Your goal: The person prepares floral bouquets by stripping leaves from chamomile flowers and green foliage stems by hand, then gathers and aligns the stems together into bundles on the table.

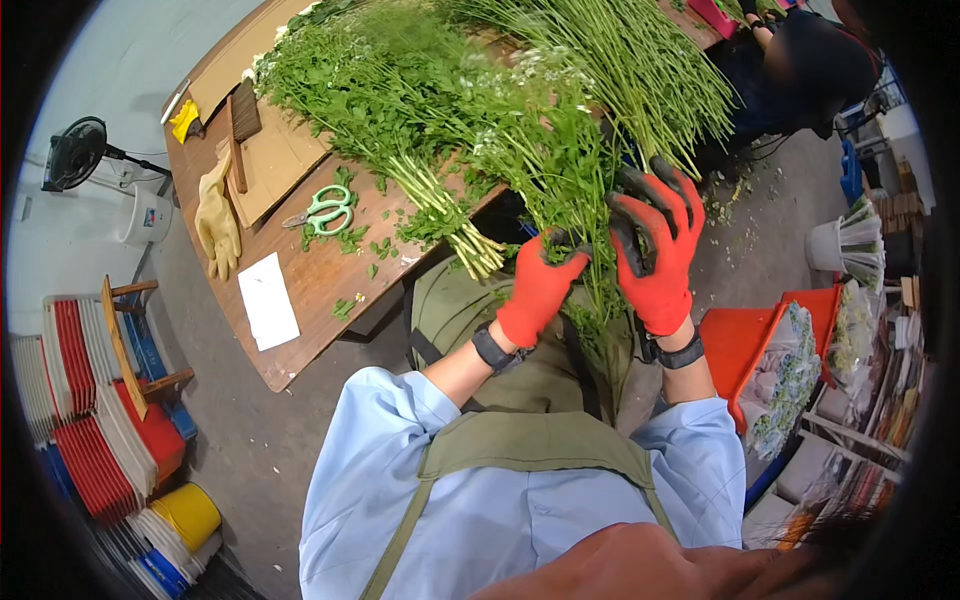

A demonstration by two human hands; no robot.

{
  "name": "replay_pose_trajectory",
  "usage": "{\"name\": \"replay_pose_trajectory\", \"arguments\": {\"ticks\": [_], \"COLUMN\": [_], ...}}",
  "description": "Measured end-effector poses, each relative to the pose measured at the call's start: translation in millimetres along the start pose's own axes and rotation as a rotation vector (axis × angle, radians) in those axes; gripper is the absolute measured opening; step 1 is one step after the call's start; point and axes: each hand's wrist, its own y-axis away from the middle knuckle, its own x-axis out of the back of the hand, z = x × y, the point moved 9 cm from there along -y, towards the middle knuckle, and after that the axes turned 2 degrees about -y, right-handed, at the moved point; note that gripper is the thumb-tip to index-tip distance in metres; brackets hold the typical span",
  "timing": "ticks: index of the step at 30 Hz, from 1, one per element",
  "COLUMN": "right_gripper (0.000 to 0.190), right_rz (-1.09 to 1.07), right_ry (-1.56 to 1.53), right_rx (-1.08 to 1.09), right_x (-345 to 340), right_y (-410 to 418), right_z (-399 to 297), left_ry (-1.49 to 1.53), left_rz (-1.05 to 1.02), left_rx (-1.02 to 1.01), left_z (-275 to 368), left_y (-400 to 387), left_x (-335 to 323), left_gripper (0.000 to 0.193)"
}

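Observation:
My left hand [546, 281], in a red glove with black coating, closes around leafy green stems [598, 270] in front of my apron. Beside it, my right hand [660, 247], gloved alike, is at the right of the same stems with its fingers spread and bent; whether it grips any is unclear. Small white flowers [540, 67] top the greenery on the table. Just left of my left hand, a bundle of cut flower stems [450, 217] juts past the table edge. Long bare stems [645, 75] lie in a large heap beyond my right hand.
On the wooden table [225, 315] lie green-handled scissors [328, 211], a white paper [268, 301], a pale rubber glove [217, 217], a brush [244, 112] and cardboard [289, 157]. Stacked buckets [97, 465] stand at left, red containers [739, 337] with flowers at right. Another person [802, 67] is at upper right.

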Motion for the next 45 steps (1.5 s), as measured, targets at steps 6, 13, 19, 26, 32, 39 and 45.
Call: {"name": "replay_pose_trajectory", "arguments": {"ticks": [6, 13, 19, 26, 32, 39, 45], "right_gripper": [0.039, 0.038, 0.034, 0.034, 0.028, 0.032, 0.029], "right_rz": [-0.112, -0.225, -0.095, -0.152, -0.082, -0.048, 0.004], "right_ry": [0.203, 0.079, 0.121, 0.411, 0.153, 0.099, 0.031], "right_rx": [0.093, 0.16, 0.043, 0.114, -0.052, -0.053, -0.081], "right_x": [-15, -23, -12, -25, -22, -21, -23], "right_y": [0, -6, -4, 1, -9, 0, 14], "right_z": [-14, -19, -2, -3, 0, -1, 2], "left_ry": [0.114, -0.043, 0.101, 0.125, -0.012, -0.075, 0.03], "left_rz": [-0.006, -0.022, 0.039, -0.062, -0.149, -0.129, -0.046], "left_rx": [0.12, 0.276, 0.216, 0.194, 0.129, 0.119, 0.133], "left_z": [-18, -40, -28, -16, -17, -23, -27], "left_y": [0, 6, 3, 4, 6, 6, 7], "left_x": [1, 11, 5, -6, -9, -7, -3], "left_gripper": [0.03, 0.058, 0.026, 0.016, 0.018, 0.018, 0.018]}}
